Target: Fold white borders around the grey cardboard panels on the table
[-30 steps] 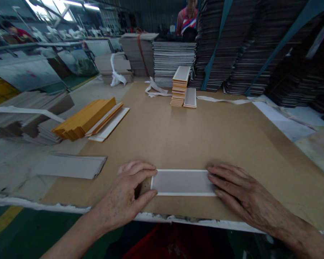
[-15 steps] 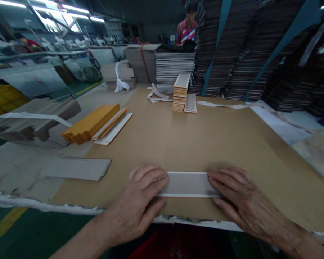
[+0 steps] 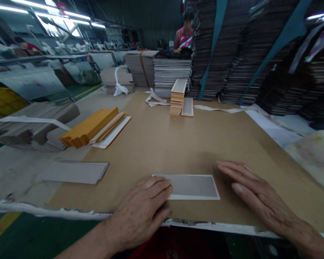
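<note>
A flat grey cardboard strip (image 3: 194, 187) with a white border lies on the brown table top near the front edge. Over its left end rests my left hand (image 3: 145, 201), the bent fingers close together and pressing the strip down on the table; that end is mostly hidden. My right hand (image 3: 253, 194) is off the strip, just beyond its right end, with fingers stretched out, the thumb held near them and nothing in it. Left of my hands lie a few plain grey cardboard strips (image 3: 75, 172).
Orange folded strips (image 3: 89, 126) lie at the left beside a tied grey cardboard bundle (image 3: 32, 126). A small stack of white-topped orange-edged strips (image 3: 178, 95) stands at the back, before tall dark board stacks (image 3: 237, 50). A person (image 3: 183, 37) is behind them.
My right hand has let go of the strip's right end and moved off to the right, its fingers straighter. My left hand stays on the left end.
</note>
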### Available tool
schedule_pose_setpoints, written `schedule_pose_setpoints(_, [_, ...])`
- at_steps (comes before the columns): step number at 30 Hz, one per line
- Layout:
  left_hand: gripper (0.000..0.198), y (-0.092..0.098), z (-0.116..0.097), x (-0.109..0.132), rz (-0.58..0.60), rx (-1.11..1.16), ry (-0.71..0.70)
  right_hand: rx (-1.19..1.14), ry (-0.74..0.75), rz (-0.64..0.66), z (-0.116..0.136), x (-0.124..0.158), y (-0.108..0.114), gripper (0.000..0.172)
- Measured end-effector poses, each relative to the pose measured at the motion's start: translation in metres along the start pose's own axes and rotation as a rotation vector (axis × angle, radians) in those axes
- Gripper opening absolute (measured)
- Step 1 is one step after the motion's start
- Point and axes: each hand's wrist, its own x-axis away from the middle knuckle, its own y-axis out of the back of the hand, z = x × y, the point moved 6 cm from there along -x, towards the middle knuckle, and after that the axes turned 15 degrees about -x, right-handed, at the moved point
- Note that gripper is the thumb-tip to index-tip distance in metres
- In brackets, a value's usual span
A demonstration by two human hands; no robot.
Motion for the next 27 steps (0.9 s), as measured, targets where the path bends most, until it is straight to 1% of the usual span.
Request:
schedule_pose_setpoints(2, [0.040,-0.002,0.000,0.002,-0.024,-0.001,-0.007,0.003,-0.014,-0.003,-0.001,-0.001,0.002,0.039])
schedule_pose_setpoints(4, [0.041,-0.002,0.000,0.005,-0.050,0.015,-0.009,0.031,-0.003,0.061,-0.002,-0.001,-0.008,0.039])
schedule_pose_setpoints(6, [0.042,0.000,0.003,0.009,-0.104,0.068,0.011,0.069,0.014,0.115,-0.002,0.001,-0.021,0.040])
schedule_pose_setpoints(8, [0.041,0.007,0.012,0.015,-0.186,0.147,0.105,0.097,0.042,0.114,0.001,0.001,-0.028,0.041])
schedule_pose_setpoints(10, [0.040,0.011,0.023,0.023,-0.229,0.218,0.241,0.104,0.084,0.073,0.008,-0.001,-0.030,0.039])
schedule_pose_setpoints(12, [0.043,0.011,0.032,0.028,-0.192,0.259,0.328,0.078,0.140,0.043,0.018,-0.009,-0.031,0.038])
schedule_pose_setpoints(14, [0.049,0.009,0.035,0.029,-0.149,0.271,0.346,0.044,0.186,0.066,0.030,-0.021,-0.039,0.039])
schedule_pose_setpoints(16, [0.054,0.007,0.035,0.029,-0.138,0.262,0.336,0.021,0.212,0.127,0.042,-0.035,-0.054,0.041])
schedule_pose_setpoints(19, [0.057,0.005,0.035,0.028,-0.135,0.264,0.328,0.023,0.221,0.209,0.054,-0.055,-0.082,0.041])
schedule_pose_setpoints(22, [0.056,0.005,0.035,0.028,-0.127,0.302,0.323,0.042,0.229,0.222,0.058,-0.068,-0.099,0.035])
schedule_pose_setpoints(27, [0.056,0.004,0.038,0.027,-0.085,0.351,0.337,0.031,0.280,0.204,0.057,-0.073,-0.105,0.032])
